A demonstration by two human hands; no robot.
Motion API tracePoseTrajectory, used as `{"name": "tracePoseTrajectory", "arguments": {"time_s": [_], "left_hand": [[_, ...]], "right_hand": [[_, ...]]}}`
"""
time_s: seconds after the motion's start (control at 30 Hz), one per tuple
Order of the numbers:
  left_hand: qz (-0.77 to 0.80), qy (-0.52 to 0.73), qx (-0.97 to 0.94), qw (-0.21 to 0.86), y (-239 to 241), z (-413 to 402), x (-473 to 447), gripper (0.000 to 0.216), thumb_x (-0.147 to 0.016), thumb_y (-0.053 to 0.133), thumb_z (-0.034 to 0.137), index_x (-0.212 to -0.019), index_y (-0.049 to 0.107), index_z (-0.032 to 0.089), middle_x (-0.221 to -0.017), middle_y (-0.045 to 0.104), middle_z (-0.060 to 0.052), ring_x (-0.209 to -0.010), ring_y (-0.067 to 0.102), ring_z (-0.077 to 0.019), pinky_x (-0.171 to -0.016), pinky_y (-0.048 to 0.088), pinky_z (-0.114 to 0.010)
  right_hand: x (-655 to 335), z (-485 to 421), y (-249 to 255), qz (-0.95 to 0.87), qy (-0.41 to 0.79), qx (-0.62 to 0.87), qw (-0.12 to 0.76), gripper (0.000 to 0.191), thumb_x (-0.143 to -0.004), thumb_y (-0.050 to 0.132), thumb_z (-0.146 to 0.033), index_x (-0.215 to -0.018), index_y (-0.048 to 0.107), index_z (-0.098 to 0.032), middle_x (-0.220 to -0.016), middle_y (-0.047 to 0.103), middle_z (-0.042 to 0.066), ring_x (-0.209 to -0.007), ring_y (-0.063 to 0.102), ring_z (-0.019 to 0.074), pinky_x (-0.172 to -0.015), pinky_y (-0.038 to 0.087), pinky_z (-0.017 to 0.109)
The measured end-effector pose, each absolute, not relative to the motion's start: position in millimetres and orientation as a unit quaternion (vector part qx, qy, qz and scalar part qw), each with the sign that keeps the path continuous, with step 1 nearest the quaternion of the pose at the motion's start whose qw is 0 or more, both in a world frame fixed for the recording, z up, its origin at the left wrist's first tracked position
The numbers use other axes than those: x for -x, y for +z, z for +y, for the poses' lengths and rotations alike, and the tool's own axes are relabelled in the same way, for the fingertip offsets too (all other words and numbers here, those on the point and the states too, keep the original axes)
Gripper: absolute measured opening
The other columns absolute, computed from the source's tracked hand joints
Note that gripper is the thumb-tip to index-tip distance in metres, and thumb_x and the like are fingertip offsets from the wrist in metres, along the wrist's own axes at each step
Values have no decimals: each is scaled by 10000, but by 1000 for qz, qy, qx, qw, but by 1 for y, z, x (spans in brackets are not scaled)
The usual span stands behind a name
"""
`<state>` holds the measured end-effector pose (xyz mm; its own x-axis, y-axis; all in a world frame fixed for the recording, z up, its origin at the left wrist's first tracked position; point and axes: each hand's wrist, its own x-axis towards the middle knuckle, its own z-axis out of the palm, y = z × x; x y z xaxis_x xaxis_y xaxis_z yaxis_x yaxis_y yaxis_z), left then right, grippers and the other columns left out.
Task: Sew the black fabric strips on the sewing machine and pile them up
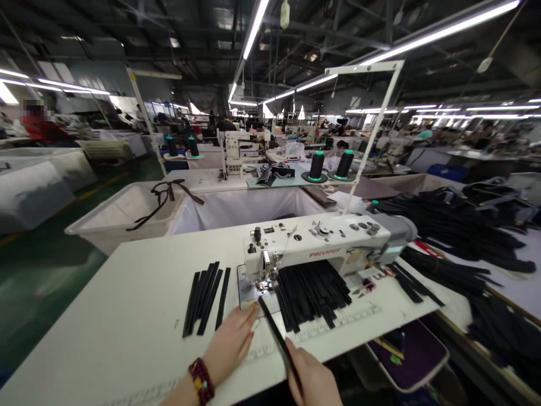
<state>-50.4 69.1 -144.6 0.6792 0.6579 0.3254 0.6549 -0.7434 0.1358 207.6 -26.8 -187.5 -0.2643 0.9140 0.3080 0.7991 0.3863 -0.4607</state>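
Note:
A black fabric strip [274, 329] slants up from my right hand [311, 375], whose fingers are closed round its lower end. The strip's far tip lies on the metal plate just in front of the presser foot [265, 285] of the white sewing machine [313, 256]. My left hand [234, 341] rests on the table left of that tip, fingers stretched out; whether they touch the strip is unclear. A beaded bracelet [201, 382] circles the left wrist. Several loose black strips [205, 299] lie left of the needle area, and a dense pile of them [310, 290] sits under the machine arm.
Small scissors [366, 289] lie right of the pile. A ruler scale [338, 322] runs along the table's front edge. Behind stands a white-lined bin [249, 206], with black thread cones [316, 167] beyond. Black fabric heaps [456, 223] cover the right side. An open drawer [412, 355] hangs below.

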Motion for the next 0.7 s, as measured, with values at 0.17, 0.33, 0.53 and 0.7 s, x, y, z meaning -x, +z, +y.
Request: {"name": "tracePoseTrajectory", "arguments": {"time_s": [0.17,0.33,0.53,0.7], "left_hand": [[385,186,-904,7,-160,78,40,493,-922,496,137,-1413,485,171,-1425,580,-120,-1282,570,-268,-1090,468,-526],[405,176,-897,7,-161,92,41,429,-942,501,166,-1368,549,196,-1416,590,-109,-1282,568,-271,-1095,446,-558],[420,149,-895,27,-159,101,35,416,-937,506,173,-1349,570,168,-1438,568,-128,-1318,533,-284,-1115,407,-572],[439,144,-886,45,-161,112,33,424,-940,499,186,-1359,566,184,-1439,569,-125,-1332,515,-285,-1137,362,-578]], "right_hand": [[-164,-7,-191,-759,200,567,251,593,-887,474,-193,-1477,468,-143,-965,746,149,-809,724,263,-737,579,308],[-154,2,-188,-622,457,532,348,510,-909,504,-352,-1367,583,-144,-968,729,134,-795,699,238,-759,579,346],[-141,10,-182,-394,661,515,378,851,-816,628,-630,-1458,439,-104,-654,566,-29,-403,488,107,-337,359,192],[-135,23,-169,-369,674,513,383,875,-778,657,-660,-1437,451,-123,-647,550,-46,-374,468,91,-319,313,180]]}}
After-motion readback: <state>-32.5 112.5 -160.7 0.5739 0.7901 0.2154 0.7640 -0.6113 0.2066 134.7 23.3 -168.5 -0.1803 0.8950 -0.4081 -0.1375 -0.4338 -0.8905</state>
